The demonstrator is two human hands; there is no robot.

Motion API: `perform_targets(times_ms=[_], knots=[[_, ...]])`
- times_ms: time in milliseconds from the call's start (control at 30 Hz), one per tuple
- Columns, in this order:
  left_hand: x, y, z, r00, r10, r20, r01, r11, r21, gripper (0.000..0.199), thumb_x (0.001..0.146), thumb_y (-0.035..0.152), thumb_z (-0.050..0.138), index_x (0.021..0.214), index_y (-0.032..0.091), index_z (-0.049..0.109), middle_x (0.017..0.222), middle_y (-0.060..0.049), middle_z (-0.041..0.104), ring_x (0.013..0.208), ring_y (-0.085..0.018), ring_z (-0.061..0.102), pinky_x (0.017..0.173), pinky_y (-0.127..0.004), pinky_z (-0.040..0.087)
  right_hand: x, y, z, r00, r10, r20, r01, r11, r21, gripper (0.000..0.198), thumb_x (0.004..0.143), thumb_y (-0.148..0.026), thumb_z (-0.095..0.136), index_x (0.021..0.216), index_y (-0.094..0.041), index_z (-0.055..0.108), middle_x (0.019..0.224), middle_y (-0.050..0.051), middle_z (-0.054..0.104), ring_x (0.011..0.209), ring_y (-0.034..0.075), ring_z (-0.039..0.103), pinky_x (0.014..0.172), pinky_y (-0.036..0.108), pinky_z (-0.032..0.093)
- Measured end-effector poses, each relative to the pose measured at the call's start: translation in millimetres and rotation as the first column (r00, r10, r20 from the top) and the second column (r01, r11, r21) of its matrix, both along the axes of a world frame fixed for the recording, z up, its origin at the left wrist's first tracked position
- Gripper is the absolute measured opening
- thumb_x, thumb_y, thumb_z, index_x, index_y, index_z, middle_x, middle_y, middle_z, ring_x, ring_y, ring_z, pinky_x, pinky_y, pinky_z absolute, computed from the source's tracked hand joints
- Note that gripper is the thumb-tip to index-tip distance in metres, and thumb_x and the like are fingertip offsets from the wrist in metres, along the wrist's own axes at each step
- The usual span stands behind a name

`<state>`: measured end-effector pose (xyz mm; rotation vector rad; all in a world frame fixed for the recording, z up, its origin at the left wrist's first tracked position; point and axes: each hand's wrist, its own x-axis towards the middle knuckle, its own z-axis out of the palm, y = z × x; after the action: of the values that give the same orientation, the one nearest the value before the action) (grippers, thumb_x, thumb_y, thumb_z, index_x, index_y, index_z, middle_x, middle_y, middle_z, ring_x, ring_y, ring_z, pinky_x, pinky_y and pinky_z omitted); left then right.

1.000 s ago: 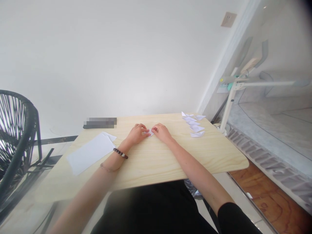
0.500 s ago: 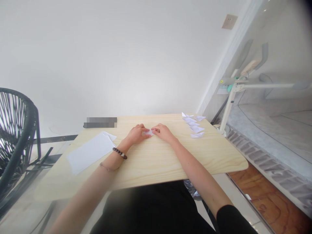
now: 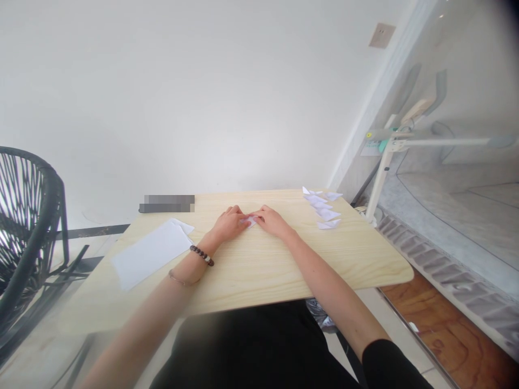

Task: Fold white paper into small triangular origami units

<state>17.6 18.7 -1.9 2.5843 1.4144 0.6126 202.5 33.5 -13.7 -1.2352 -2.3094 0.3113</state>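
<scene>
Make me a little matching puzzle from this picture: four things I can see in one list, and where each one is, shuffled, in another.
Things
1. small paper
2. large paper
3. group of folded papers
4. beaded bracelet

Places
A. around the left wrist
B. on the right part of the table
C. at the fingers of the left hand and right hand
D. on the left part of the table

Pairs: 1-C, 2-D, 3-B, 4-A
</scene>
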Motion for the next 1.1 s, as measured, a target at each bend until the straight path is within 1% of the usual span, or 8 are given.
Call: perform_targets(times_ms=[100,267,367,500,633,800,933,1100], knots=[[2,0,-1.4,0.999,0.039,0.0,-0.039,0.999,0.0,0.037,0.079,0.044,0.041,0.105,0.025,0.06,0.092,-0.006,0.051,0.091,-0.02,0.047,0.078,-0.029,0.039,-2,-2,2,0.999,-0.009,0.041,0.008,1.0,0.017,0.028,0.083,-0.023,0.041,0.105,-0.027,0.059,0.089,0.004,0.05,0.084,0.012,0.05,0.077,0.022,0.035],[5,1,-2.8,0.996,0.092,-0.02,-0.091,0.995,0.044,0.036,0.081,0.045,0.038,0.098,0.026,0.062,0.091,-0.005,0.052,0.09,-0.019,0.048,0.077,-0.028,0.04,-4,-8,7,0.995,-0.051,0.091,0.051,0.999,0.002,0.028,0.084,-0.034,0.041,0.105,-0.025,0.058,0.089,0.004,0.05,0.083,0.011,0.05,0.074,0.021,0.036],[8,2,-2.7,0.99,0.137,-0.04,-0.134,0.988,0.073,0.034,0.081,0.043,0.038,0.092,0.025,0.064,0.089,-0.004,0.053,0.089,-0.019,0.048,0.075,-0.029,0.04,-4,-10,8,0.993,-0.065,0.094,0.065,0.998,0.006,0.029,0.083,-0.037,0.041,0.105,-0.025,0.058,0.087,0.004,0.05,0.082,0.011,0.05,0.072,0.021,0.036],[9,3,-1.4,0.988,0.149,-0.05,-0.146,0.987,0.071,0.032,0.081,0.042,0.039,0.087,0.025,0.065,0.087,-0.004,0.054,0.087,-0.019,0.049,0.073,-0.028,0.04,-4,-8,6,0.995,-0.064,0.077,0.066,0.998,-0.016,0.029,0.082,-0.037,0.043,0.105,-0.026,0.058,0.085,0.003,0.05,0.078,0.011,0.05,0.07,0.02,0.036],[7,3,-0.3,0.99,0.135,-0.042,-0.132,0.99,0.055,0.033,0.08,0.045,0.039,0.089,0.025,0.064,0.088,-0.003,0.054,0.089,-0.019,0.048,0.074,-0.028,0.04,-1,-3,4,0.998,-0.051,0.039,0.053,0.997,-0.052,0.027,0.081,-0.032,0.047,0.104,-0.024,0.059,0.084,0.003,0.052,0.076,0.01,0.051,0.072,0.021,0.036],[1,4,1.1,0.997,0.06,-0.05,-0.062,0.998,-0.024,0.04,0.075,0.052,0.043,0.101,0.026,0.06,0.094,-0.003,0.052,0.094,-0.02,0.047,0.078,-0.029,0.039,2,4,0,1.0,-0.009,-0.013,0.009,0.999,-0.045,0.025,0.082,-0.024,0.045,0.1,-0.023,0.062,0.086,0.004,0.055,0.079,0.011,0.051,0.075,0.022,0.037],[-1,6,1.4,0.997,0.036,-0.064,-0.041,0.996,-0.073,0.048,0.071,0.057,0.046,0.106,0.026,0.058,0.098,-0.004,0.051,0.097,-0.022,0.045,0.077,-0.03,0.039,2,8,-3,0.999,-0.01,-0.04,0.008,0.998,-0.055,0.024,0.082,-0.019,0.045,0.098,-0.022,0.063,0.087,0.004,0.055,0.081,0.012,0.052,0.077,0.023,0.038],[-1,4,-0.2,0.998,0.03,-0.051,-0.033,0.997,-0.064,0.05,0.071,0.058,0.045,0.107,0.025,0.057,0.098,-0.005,0.05,0.098,-0.022,0.045,0.077,-0.03,0.039,3,8,-4,0.995,-0.025,-0.096,0.019,0.998,-0.066,0.026,0.082,-0.014,0.043,0.096,-0.021,0.064,0.089,0.005,0.055,0.084,0.011,0.052,0.079,0.024,0.038]])
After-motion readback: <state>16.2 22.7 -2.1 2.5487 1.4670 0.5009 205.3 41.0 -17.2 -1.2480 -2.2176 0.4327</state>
